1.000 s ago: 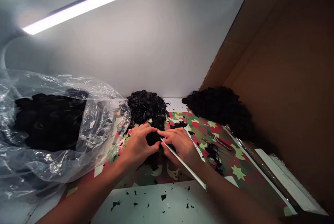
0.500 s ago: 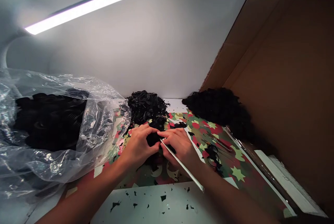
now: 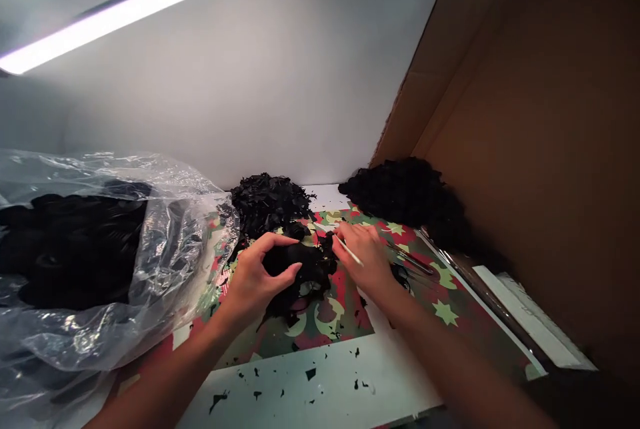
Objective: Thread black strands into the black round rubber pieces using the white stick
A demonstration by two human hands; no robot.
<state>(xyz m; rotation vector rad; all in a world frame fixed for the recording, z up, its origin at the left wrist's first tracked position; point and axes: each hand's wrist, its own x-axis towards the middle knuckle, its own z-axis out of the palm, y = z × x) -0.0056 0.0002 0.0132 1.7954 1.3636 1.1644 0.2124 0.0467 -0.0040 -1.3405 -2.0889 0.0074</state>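
Note:
My left hand [image 3: 257,276] curls around the left side of a dark black piece of thin material [image 3: 295,261], thumb and forefinger on its edges. Its right side looks ragged, with cut-outs and loose bits. To its right, my right hand [image 3: 363,256] is closed around a thin white stick-like tool [image 3: 351,252]. The tool's far end is hard to make out among the fingers and black scraps. Under the hands lies a patterned camouflage-style sheet [image 3: 350,309] in red, green and cream.
A heap of black scraps [image 3: 270,199] stands behind my hands. At left, a clear plastic bag [image 3: 170,249] holds black pieces [image 3: 75,242]. Another black pile [image 3: 405,192] lies against the cardboard [image 3: 525,116]. Tweezers-like metal tools [image 3: 413,259] lie at right; small scraps [image 3: 311,374] dot the front.
My right hand has moved right and away from the left hand, carrying the white tool, which now points differently. More of the black piece shows. The camera view has shifted slightly right.

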